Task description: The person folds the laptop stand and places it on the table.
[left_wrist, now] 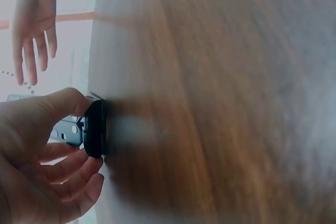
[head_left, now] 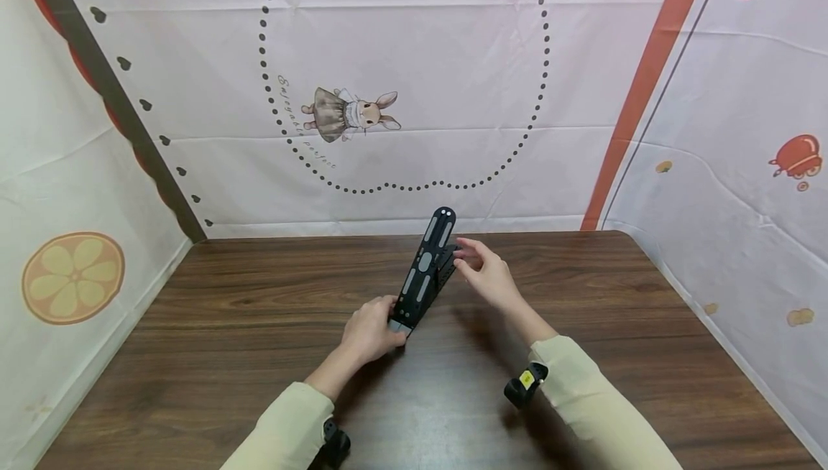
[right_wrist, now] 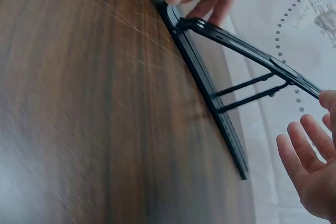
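Note:
A black folding laptop stand (head_left: 423, 261) with grey pads is tilted up over the table. Its two long bars spread apart in a V in the right wrist view, with thin struts (right_wrist: 252, 93) between them. My left hand (head_left: 371, 330) grips the near, hinged end, thumb on one side and fingers on the other. At the far end, my right hand (head_left: 488, 276) is beside the stand, its fingers loosely extended. The right thumb (right_wrist: 328, 100) is right at the tip of the upper bar. In the left wrist view the right hand (left_wrist: 37, 30) shows spread, relaxed fingers.
The dark wooden table (head_left: 259, 297) spreads under both hands. A white printed cloth (head_left: 414, 60) hangs behind it and along both sides. Black wrist cameras (head_left: 525, 386) are strapped over the pale sleeves (head_left: 601, 405).

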`<state>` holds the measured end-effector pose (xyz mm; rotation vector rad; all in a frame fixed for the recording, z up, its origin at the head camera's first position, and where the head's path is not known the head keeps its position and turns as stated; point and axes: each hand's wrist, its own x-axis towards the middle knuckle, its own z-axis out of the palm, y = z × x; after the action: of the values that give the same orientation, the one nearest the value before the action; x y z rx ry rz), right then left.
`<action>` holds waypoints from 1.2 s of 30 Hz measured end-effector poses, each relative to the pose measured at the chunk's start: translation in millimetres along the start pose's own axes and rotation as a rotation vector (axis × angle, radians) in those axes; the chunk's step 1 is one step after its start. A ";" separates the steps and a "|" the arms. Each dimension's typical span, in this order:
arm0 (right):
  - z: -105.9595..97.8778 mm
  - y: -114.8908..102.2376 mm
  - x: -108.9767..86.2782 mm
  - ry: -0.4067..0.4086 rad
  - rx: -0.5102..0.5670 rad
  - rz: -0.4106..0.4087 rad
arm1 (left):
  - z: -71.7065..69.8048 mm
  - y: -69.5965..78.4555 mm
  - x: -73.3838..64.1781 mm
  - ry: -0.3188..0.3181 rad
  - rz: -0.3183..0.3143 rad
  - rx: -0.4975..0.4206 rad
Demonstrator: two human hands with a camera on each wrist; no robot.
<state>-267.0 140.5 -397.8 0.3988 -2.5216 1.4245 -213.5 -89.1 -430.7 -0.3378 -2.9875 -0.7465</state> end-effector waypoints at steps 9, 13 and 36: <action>-18.8 -7.4 7.6 -0.009 -0.104 -0.066 | -4.3 -7.4 2.0 -0.045 0.045 -0.039; -26.4 -10.8 11.0 -0.025 -0.133 -0.075 | -6.9 -10.1 3.4 -0.070 0.065 -0.070; -43.8 -12.8 17.9 -0.122 -0.231 -0.121 | -13.3 -15.4 5.8 -0.173 0.153 -0.077</action>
<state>-277.2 169.5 -359.6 0.5995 -2.6674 1.0808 -222.7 -107.4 -425.5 -0.6592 -3.0498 -0.8594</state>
